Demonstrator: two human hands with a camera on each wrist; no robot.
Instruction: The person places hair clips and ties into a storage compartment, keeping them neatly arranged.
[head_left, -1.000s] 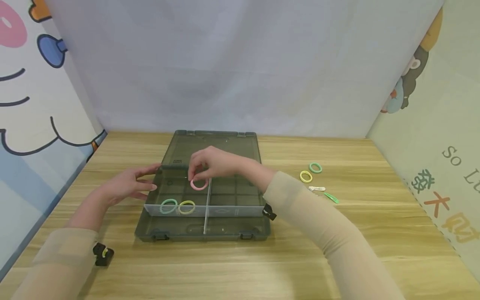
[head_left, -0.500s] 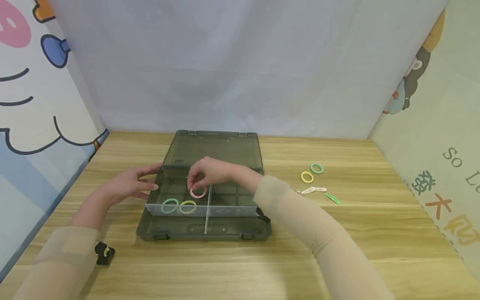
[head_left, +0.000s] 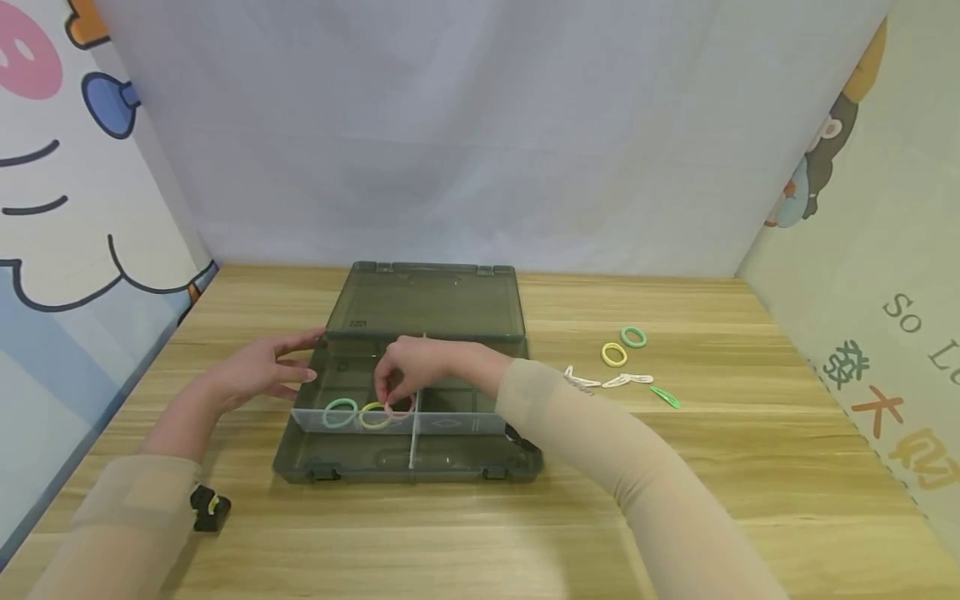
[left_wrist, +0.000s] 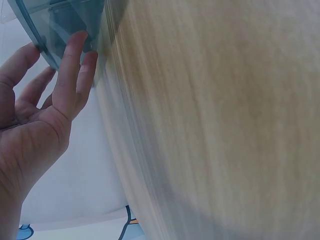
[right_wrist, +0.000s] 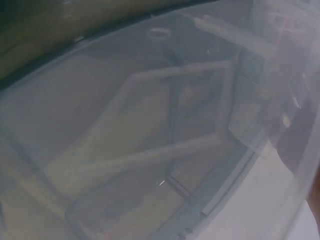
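A grey see-through plastic box lies on the wooden table with its lid folded back. My right hand reaches into the left compartment, pinching a pink hair tie low at the clear front divider. Just left of it, a yellow hair tie and a green hair tie lean against that divider. My left hand is at the box's left side, fingers extended; in the left wrist view its fingertips touch the box wall. The right wrist view is hazy through the plastic.
On the table right of the box lie another yellow hair tie and another green hair tie. Nearer are white hair clips and a green hair clip. A pale cloth hangs behind the table.
My right hand has lowered the pink hair tie toward the front divider, beside the yellow one. As the right sleeve shifted left, more white clips came into sight. My left hand has stayed put.
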